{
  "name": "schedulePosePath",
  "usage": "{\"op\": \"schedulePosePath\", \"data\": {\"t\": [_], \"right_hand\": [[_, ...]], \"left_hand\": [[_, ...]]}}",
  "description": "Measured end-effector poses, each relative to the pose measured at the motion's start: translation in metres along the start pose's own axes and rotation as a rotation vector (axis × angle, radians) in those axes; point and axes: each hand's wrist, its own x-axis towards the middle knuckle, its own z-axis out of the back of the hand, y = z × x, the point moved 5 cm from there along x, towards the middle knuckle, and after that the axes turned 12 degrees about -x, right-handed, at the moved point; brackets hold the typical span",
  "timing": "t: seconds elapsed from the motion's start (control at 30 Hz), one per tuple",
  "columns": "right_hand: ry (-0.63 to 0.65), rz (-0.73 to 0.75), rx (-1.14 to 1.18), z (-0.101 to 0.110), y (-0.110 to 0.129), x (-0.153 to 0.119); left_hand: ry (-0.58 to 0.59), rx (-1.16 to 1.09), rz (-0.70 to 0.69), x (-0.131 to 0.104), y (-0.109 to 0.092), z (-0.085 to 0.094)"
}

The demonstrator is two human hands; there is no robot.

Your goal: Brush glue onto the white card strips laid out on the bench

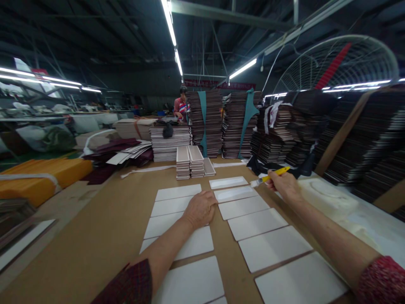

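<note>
My right hand (pixel 283 185) is closed round the yellow handle of a paintbrush (pixel 278 171). Its pale bristles are low at the right end of the farthest white panel (pixel 228 182) in the right-hand column. That panel and the one nearer me (pixel 236 194) have a wet-looking, streaked middle. My left hand (pixel 200 207) rests over the left-hand column, with its fingers bent and drawn together. Its fingertips are at the left edge of the second panel on the right, and whether they pinch anything is hidden. Several plain white panels (pixel 194 276) lie in two columns on the brown tabletop (pixel 117 236).
Two small piles of narrow panels (pixel 196 162) stand beyond the columns. Tall dark stacks (pixel 215 122) line the table's back and right. A whitish, glue-smeared area (pixel 329 198) lies right of my arm. Yellow bundles (pixel 47 175) are at left. Another person (pixel 181 105) is behind.
</note>
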Motion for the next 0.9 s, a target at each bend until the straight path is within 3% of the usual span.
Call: {"op": "schedulePosePath", "data": {"t": [0.1, 0.23, 0.37, 0.63, 0.9], "right_hand": [[0.035, 0.000, 0.124, -0.006, 0.004, -0.023], [0.176, -0.025, 0.218, -0.026, 0.009, -0.057], [0.273, -0.037, 0.254, -0.040, 0.012, -0.079], [0.355, -0.026, 0.231, -0.057, 0.015, -0.099], [0.370, -0.010, 0.179, -0.062, 0.022, -0.105]], "left_hand": [[0.014, 0.013, 0.015, 0.001, -0.001, 0.001], [0.064, 0.028, 0.034, 0.006, -0.003, 0.004], [0.136, 0.037, 0.036, 0.005, -0.017, 0.013], [0.200, 0.032, 0.058, -0.042, -0.065, 0.012], [0.139, 0.046, 0.128, -0.051, -0.071, 0.005]]}}
